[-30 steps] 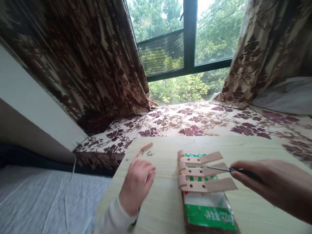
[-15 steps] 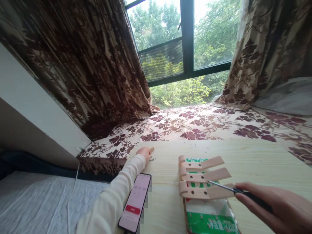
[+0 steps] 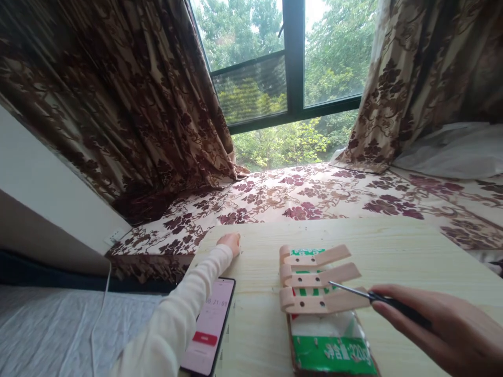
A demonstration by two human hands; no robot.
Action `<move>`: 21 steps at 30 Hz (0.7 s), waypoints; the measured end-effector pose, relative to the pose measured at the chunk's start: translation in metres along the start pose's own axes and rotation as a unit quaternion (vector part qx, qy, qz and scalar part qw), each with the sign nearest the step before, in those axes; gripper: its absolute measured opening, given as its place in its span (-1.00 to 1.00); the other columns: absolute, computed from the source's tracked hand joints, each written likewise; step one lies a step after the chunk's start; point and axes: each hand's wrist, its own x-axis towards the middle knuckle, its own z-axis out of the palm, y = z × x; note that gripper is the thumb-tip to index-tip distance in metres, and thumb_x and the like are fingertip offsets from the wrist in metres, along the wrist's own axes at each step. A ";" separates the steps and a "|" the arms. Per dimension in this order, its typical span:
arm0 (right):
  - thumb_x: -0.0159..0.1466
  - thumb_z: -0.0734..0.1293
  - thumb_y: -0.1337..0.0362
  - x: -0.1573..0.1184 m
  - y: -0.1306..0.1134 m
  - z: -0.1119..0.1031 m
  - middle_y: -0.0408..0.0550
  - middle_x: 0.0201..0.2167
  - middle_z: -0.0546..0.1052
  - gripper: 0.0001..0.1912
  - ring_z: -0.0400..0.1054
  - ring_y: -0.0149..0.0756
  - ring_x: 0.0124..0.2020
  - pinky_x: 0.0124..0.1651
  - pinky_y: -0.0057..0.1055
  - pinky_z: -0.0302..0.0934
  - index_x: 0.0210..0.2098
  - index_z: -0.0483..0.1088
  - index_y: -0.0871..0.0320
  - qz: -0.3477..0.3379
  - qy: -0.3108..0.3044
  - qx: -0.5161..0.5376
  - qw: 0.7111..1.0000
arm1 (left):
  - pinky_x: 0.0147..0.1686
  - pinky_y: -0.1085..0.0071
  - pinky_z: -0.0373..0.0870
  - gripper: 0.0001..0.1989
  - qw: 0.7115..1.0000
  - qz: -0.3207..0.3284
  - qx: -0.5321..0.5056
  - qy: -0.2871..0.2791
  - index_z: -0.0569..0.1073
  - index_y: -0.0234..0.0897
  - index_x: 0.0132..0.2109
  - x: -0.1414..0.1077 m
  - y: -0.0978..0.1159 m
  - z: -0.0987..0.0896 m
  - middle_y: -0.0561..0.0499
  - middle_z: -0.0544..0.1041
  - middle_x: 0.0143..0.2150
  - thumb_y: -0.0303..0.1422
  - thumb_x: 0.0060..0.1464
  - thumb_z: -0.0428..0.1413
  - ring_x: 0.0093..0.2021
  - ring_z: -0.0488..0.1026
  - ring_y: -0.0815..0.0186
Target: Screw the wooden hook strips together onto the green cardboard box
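My right hand [image 3: 436, 314] is closed around the dark handle of a screwdriver [image 3: 353, 291], whose thin metal tip points left over the wooden strips. Three pale bent wooden strips [image 3: 310, 280], each with two dark screws, lie across a green and white package [image 3: 334, 353] on the light wooden board. At the board's far left edge rests my left hand [image 3: 231, 243], fingers curled together; whatever is in them is hidden.
A phone [image 3: 210, 324] showing a timer lies beside my left forearm. Behind the board [image 3: 393, 241] is a floral-covered ledge [image 3: 306, 193] beneath a window, with patterned curtains [image 3: 157, 94] on both sides. Grey bedding [image 3: 51, 324] is at lower left.
The view has shifted slightly, moving the scene left. A wooden piece and small bits seen by my left hand earlier are no longer visible. My right hand keeps holding the screwdriver.
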 end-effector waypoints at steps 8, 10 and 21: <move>0.29 0.19 0.13 -0.009 -0.008 -0.012 -0.23 -0.39 0.59 -0.78 0.49 -0.34 -0.42 -0.44 -0.57 0.33 -0.23 0.44 -0.02 0.003 0.050 0.025 0.998 | -0.23 0.31 0.40 -0.78 0.959 0.157 -0.156 0.176 0.41 -0.29 -0.20 -0.072 0.037 -0.050 0.05 0.46 -0.26 -0.23 0.09 0.07 -0.28 0.41 0.40; 0.29 0.19 0.13 -0.011 -0.010 -0.010 -0.23 -0.37 0.59 -0.79 0.49 -0.36 -0.41 -0.42 -0.58 0.33 -0.22 0.44 -0.02 0.008 0.045 0.037 0.998 | -0.21 0.42 0.39 -0.88 0.923 0.232 -0.208 0.226 0.43 -0.20 -0.25 -0.110 0.055 -0.054 0.10 0.47 -0.26 -0.31 0.09 0.03 -0.26 0.42 0.42; 0.30 0.20 0.18 -0.010 -0.008 0.002 -0.24 -0.33 0.57 -0.81 0.47 -0.43 -0.37 -0.36 -0.63 0.31 -0.12 0.36 -0.04 0.020 0.014 0.095 0.995 | -0.22 0.54 0.36 -0.72 0.809 0.326 -0.271 0.408 0.41 -0.23 -0.18 -0.196 0.110 -0.001 0.08 0.44 -0.27 -0.63 -0.05 0.12 -0.26 0.39 0.49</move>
